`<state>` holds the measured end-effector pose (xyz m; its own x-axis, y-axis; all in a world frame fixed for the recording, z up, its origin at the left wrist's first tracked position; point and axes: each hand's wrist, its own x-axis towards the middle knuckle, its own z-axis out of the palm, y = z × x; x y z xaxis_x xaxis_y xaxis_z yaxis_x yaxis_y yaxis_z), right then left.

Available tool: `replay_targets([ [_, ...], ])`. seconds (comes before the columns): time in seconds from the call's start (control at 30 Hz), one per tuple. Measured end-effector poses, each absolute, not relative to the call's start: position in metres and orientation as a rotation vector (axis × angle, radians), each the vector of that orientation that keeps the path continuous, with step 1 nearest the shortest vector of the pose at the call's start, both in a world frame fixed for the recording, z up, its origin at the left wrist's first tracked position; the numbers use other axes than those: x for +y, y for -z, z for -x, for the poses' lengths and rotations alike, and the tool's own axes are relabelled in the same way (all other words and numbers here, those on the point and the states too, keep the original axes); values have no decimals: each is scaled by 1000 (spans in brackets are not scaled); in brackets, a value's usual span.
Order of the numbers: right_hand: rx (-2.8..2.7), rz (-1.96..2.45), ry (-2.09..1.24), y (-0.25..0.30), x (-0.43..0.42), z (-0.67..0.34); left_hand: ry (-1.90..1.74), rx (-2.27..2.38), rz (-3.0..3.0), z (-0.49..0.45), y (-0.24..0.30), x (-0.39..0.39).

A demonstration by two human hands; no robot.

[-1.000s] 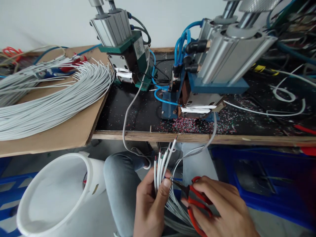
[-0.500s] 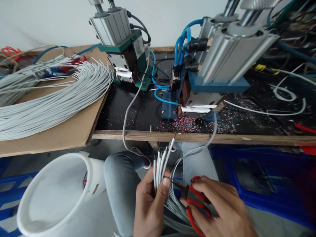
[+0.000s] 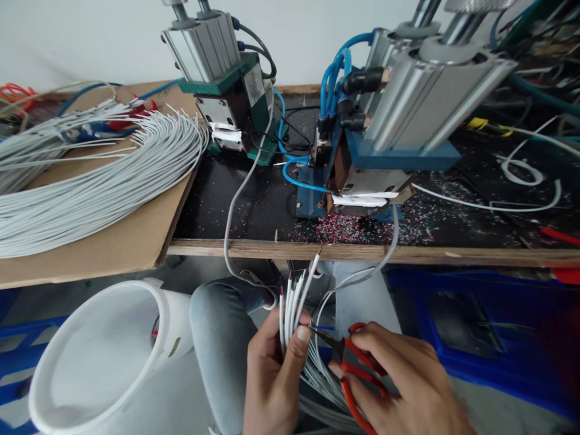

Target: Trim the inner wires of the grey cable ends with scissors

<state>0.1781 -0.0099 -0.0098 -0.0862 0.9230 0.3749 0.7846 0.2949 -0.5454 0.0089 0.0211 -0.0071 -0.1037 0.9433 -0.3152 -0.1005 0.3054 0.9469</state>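
Observation:
My left hand (image 3: 272, 380) is closed around a bunch of thin white cables (image 3: 295, 296), their stripped ends pointing up toward the bench edge. My right hand (image 3: 403, 386) grips red-handled scissors (image 3: 351, 362). The scissor tips touch the cables right beside my left thumb. Both hands are held low, over my lap, below the wooden bench edge (image 3: 362, 252). More of the cable bunch trails down between the hands.
A blue pneumatic machine (image 3: 380, 139) and a green one (image 3: 231, 90) stand on the bench, with coloured scraps (image 3: 344, 228) in front. A big bundle of white cables (image 3: 90, 175) lies on cardboard at left. A white bucket (image 3: 99, 356) sits at lower left, blue crates at right.
Both hands and the cables have shifted very slightly left and down; the scissors stay against the cable bunch. Nothing else has moved.

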Motion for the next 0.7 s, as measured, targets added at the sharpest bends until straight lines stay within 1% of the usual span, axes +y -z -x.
replay_targets([
  [0.17, -1979, 1536, -242, 8, -9, -178, -1098, 1374, -869, -9, 1, 24],
  [0.33, -2059, 1540, -150, 6, -11, -178, -1127, 1435, -955, -12, 0, 25],
  [0.7, -2088, 1544, -21, -3, -7, -176, -1167, 1469, -1133, -13, 3, 28],
])
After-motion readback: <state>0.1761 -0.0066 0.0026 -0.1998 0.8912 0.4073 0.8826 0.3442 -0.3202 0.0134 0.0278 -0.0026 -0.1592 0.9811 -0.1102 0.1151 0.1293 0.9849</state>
